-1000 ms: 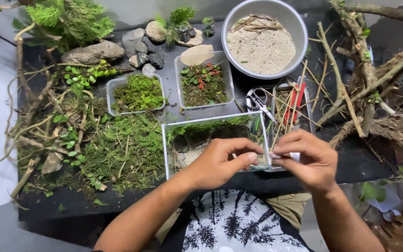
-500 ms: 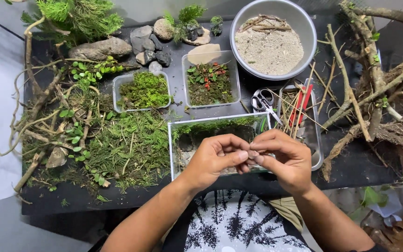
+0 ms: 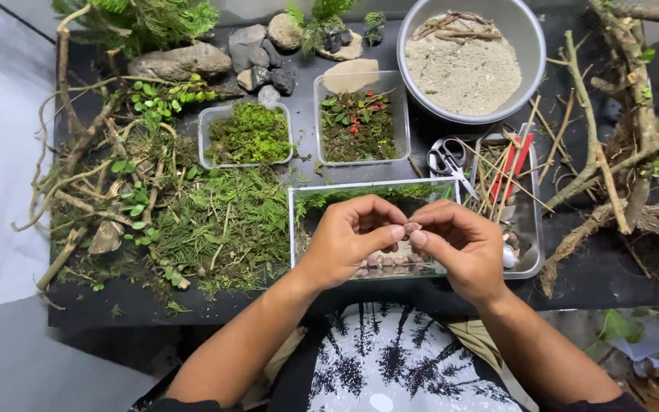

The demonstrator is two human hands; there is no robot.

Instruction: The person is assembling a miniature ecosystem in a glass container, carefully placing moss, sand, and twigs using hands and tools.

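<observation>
Head view: moss (image 3: 223,221) spreads left on the counter (image 3: 192,305); left hand (image 3: 348,236) and right hand (image 3: 459,240) meet, fingers pinching a small pebble (image 3: 411,227), half hidden, over the glass tank (image 3: 303,229); scissors (image 3: 445,156) behind, branches (image 3: 612,152) right.

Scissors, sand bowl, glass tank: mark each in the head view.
scissors (image 3: 445,158), head view, on the grey handle loops.
sand bowl (image 3: 537,46), head view, on its right metal rim.
glass tank (image 3: 293,229), head view, on its left wall.

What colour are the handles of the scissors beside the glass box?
The scissors have black handles, seen in the head view.
</observation>
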